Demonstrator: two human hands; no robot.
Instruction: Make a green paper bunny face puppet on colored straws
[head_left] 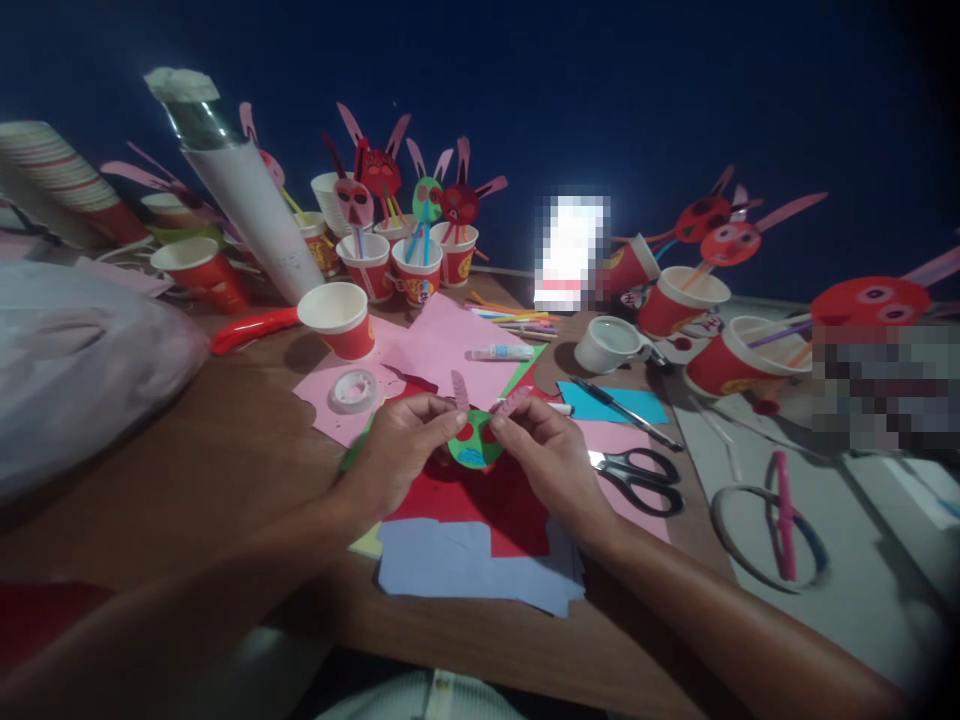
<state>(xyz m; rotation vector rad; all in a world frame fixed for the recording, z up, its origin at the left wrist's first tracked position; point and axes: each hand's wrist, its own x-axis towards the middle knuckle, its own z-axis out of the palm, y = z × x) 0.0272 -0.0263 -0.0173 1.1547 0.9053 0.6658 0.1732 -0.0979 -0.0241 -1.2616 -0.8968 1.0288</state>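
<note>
Between my hands is a round green paper face (474, 452) with red eyes, a blue mouth and two pink striped ears. My left hand (401, 440) pinches its left edge by the ear's base. On the opposite edge, the thumb and fingers of my right hand (546, 450) are closed in the same way. Red paper (465, 505) lies beneath the face, over grey-blue sheets (472, 575). Black-handled scissors (645, 480) rest just right of my right hand. A tape roll (352, 391) sits on pink paper (442, 345) beyond my left hand.
Several red paper cups with paper rabbit faces on straws stand at the back, such as one cup (418, 270). A white mug (609, 343), a black pen (626, 412) and a glue tube (501, 352) lie beyond my hands. A plastic bag (90, 370) bulges at left.
</note>
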